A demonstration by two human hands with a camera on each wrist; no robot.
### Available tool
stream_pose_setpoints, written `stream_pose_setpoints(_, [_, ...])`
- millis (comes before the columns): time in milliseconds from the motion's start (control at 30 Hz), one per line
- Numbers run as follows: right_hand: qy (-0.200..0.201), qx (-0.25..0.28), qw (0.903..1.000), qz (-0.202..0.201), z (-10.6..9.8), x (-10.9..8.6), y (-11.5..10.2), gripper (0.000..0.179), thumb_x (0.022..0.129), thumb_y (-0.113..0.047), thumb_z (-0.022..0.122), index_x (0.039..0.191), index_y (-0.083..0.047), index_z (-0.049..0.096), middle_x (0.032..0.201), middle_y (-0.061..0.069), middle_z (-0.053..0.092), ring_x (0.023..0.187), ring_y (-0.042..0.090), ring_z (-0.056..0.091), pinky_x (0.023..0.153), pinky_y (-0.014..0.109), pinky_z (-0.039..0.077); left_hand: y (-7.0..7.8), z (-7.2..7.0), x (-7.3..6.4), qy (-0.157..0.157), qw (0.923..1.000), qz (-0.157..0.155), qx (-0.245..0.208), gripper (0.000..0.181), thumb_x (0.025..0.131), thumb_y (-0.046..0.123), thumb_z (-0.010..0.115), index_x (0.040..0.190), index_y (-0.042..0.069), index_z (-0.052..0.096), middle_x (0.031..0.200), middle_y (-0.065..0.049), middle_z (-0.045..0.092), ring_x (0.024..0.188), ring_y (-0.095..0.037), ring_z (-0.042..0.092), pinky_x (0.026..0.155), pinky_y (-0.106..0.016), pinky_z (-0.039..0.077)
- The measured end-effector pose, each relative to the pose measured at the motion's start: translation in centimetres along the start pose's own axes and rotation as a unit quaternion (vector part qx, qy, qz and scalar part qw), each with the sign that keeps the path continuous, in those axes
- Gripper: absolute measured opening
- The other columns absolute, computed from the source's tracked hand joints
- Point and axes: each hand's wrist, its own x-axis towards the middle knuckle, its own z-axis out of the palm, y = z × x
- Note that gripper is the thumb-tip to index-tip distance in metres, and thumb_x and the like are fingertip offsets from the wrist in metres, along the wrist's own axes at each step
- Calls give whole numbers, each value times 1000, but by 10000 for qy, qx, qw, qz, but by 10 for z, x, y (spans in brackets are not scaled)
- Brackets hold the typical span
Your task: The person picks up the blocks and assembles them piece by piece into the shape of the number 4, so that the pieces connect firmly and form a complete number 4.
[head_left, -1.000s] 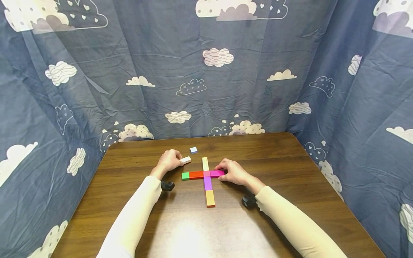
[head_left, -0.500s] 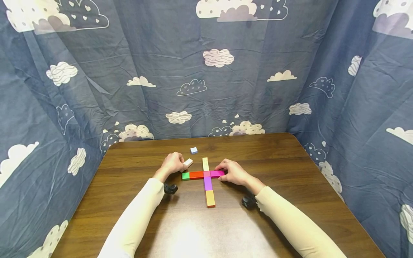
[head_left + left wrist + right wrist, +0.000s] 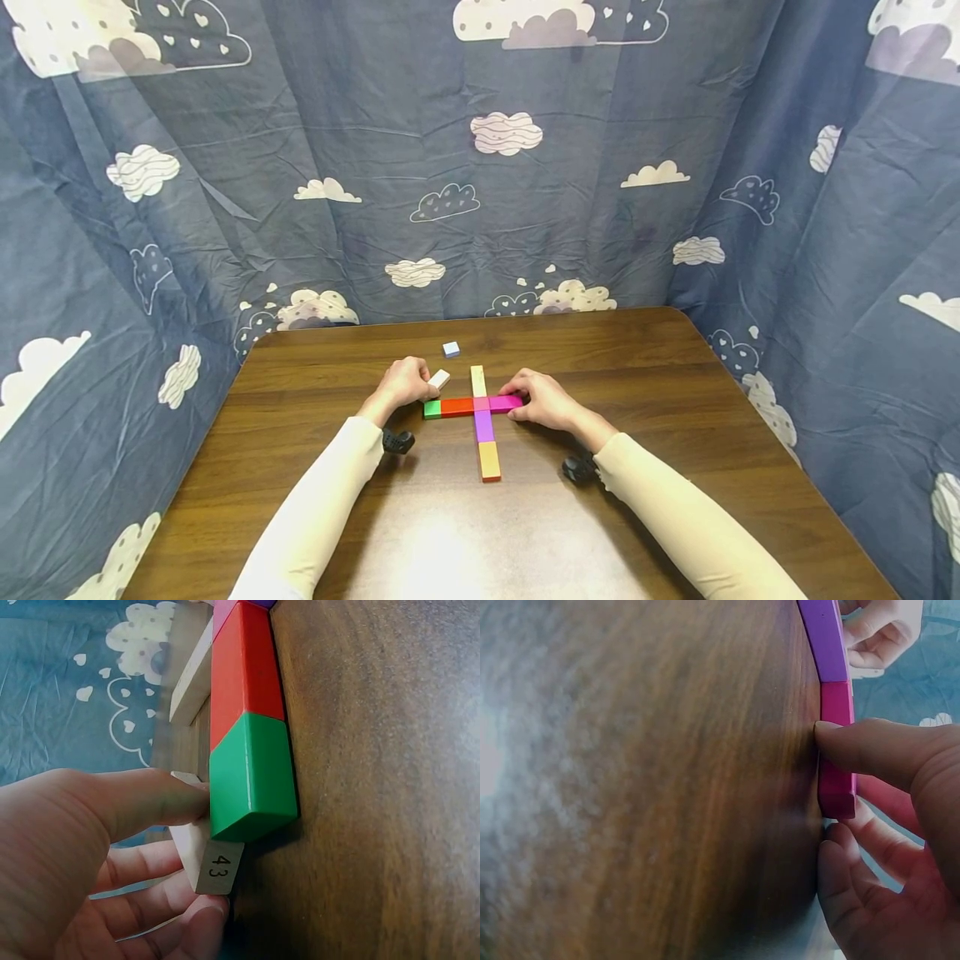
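Observation:
Between the thumb and fingers of my left hand [image 3: 405, 382] is a pale wooden block [image 3: 439, 379], pinched on the table. The left wrist view shows "43" on the end of this block, which lies right beside a green block [image 3: 251, 772]. My right hand [image 3: 545, 400] grips a magenta block [image 3: 504, 403], thumb on its near side. Green, red [image 3: 457, 407], pink [image 3: 481, 403] and magenta blocks form a crosswise row. A cream block [image 3: 477, 381] extends beyond the pink one; purple [image 3: 483, 426] and orange [image 3: 490, 460] blocks extend toward me, completing a cross shape.
A small light-blue block [image 3: 451, 349] lies by itself near the back of the brown wooden table [image 3: 637, 358]. Behind the table hangs a blue curtain [image 3: 570, 208] with cloud prints. Each wrist carries a black device.
My left hand has moved right and slightly toward me, bringing the pale block from behind to beside the green one and turning it a little. The right hand and the cross stay put.

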Motion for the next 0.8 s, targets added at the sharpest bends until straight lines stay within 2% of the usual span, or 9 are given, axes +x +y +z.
stream_pose_setpoints(267, [5,6,10000,-75,-1,0,1,39,74,-16,86,112,-12,76,103,2,65,91,20,61,81,37,48,0,0,-2,-47,10000,-3,-60,26,71,25,85,75,12,63,67,1,62,68,-21,56,60,-31,40])
stream_pose_setpoints(533, [-36,-11,10000,58,-1,-1,1,40,75,-16,86,113,-12,76,105,3,65,93,19,60,82,37,47,1,0,-4,-15,9999,113,-111,26,72,25,83,73,13,61,66,2,60,66,-19,54,59,-31,40])
stream_pose_setpoints(800, [-8,15,10000,38,1,-1,2,39,75,-16,85,113,-12,76,104,2,64,92,19,60,82,36,47,-1,1,-3,-76,9999,27,-107,27,74,28,86,77,12,63,68,1,62,69,-20,55,61,-31,40])
